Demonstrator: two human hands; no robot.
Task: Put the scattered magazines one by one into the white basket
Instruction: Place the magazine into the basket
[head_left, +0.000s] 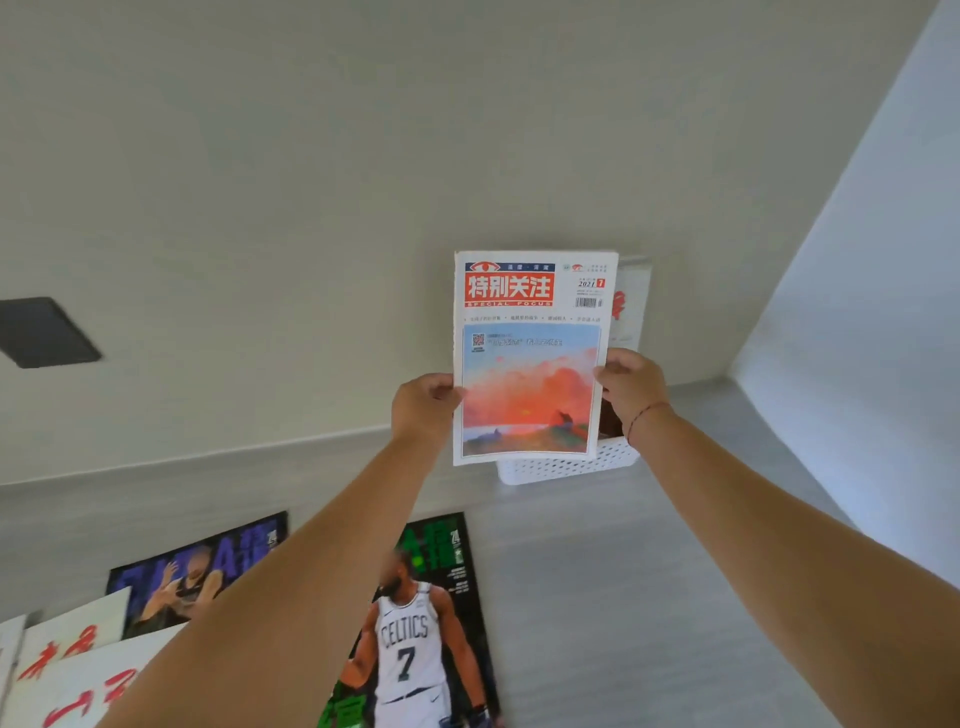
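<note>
With the left hand and right hand each in a closed grip on the magazine, lower it upright into the white basket just below.

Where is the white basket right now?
The white basket sits on the floor against the wall, right of centre, mostly hidden behind the red-titled magazine held up by both hands.

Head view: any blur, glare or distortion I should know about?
Head view: wide-angle bend in the wall lines; held magazine sharp enough to read its title; left hand and right hand slightly soft; basket mostly hidden; bright wash at right; no hard glare.
</note>
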